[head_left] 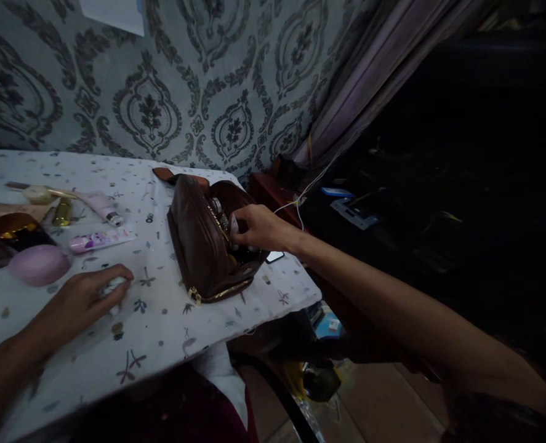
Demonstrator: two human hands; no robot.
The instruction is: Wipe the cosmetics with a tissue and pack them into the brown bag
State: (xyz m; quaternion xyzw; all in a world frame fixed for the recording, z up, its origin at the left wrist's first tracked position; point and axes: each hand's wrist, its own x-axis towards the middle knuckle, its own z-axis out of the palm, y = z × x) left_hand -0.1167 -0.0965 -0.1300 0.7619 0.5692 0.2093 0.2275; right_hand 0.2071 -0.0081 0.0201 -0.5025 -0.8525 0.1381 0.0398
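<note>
A brown leather toiletry bag (194, 234) stands unzipped on the table, with small items showing inside its mouth. My right hand (261, 227) reaches into the opening. Between its thumb and fingers is a small white object (234, 226), partly hidden, whose kind I cannot make out. On the tabletop to the left rests my left hand (95, 292), its thumb and fingers closed around a small whitish thing (113, 285) that is mostly covered. Just beyond that hand lie a pink-and-white tube (100, 240) and a pink rounded container (39, 264).
Further left on the patterned white cloth (162, 332) are a lilac tube (100, 206), a small gold-coloured bottle (63, 212) and a dark amber-topped container (18, 231). A phone-like object (275, 256) lies behind the bag. A white cable (316, 178) runs beside the table's right end.
</note>
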